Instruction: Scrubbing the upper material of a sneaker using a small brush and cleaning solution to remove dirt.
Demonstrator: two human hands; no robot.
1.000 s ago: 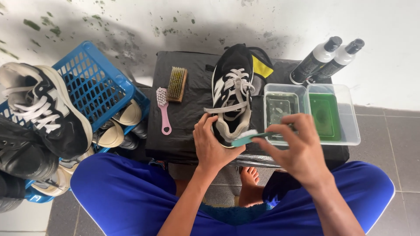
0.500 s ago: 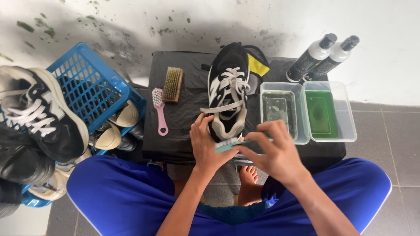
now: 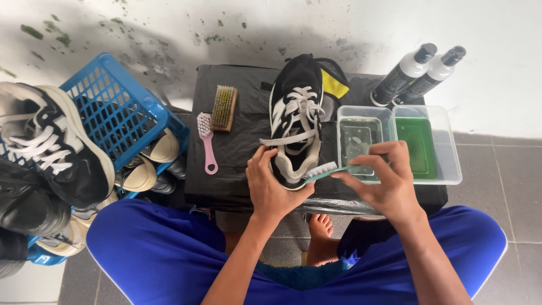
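Note:
A black sneaker with white laces lies on a black-covered low table, heel toward me. My left hand grips its heel end. My right hand holds a teal-handled small brush with its white bristles against the heel edge of the sneaker. Both forearms reach over my blue shorts.
Two clear tubs sit right of the sneaker, one with murky water, one with green liquid. Two spray bottles stand behind them. A pink brush and a wooden brush lie left. A blue basket and several shoes crowd the left side.
My right hand has brought the teal brush from beside the tubs in to the sneaker's heel. The left hand keeps its hold on the heel.

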